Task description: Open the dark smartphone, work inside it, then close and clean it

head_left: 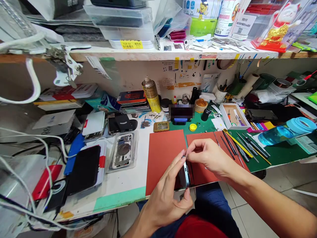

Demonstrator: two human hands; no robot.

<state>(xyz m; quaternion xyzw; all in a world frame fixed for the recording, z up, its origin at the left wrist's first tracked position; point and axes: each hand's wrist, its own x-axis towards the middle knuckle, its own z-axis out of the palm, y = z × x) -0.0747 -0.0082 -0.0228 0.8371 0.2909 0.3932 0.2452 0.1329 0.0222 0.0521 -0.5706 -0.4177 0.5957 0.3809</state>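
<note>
Head view, as I watch: nearest, the left hand (168,190) holds a smartphone (185,173) on edge at the right side of the left red-brown mat (163,145), fingers stretched toward its far end, thumb by its near end. The right hand (204,152) reaches in, wrist bent, fingertips narrowed at the far corner; what they grip, I can't tell. Work seems under way; what's done or left inside is hidden. Right of that mat lie hand tools (237,144); left, an opened phone housing (123,150); beyond, a spray can (152,95).
</note>
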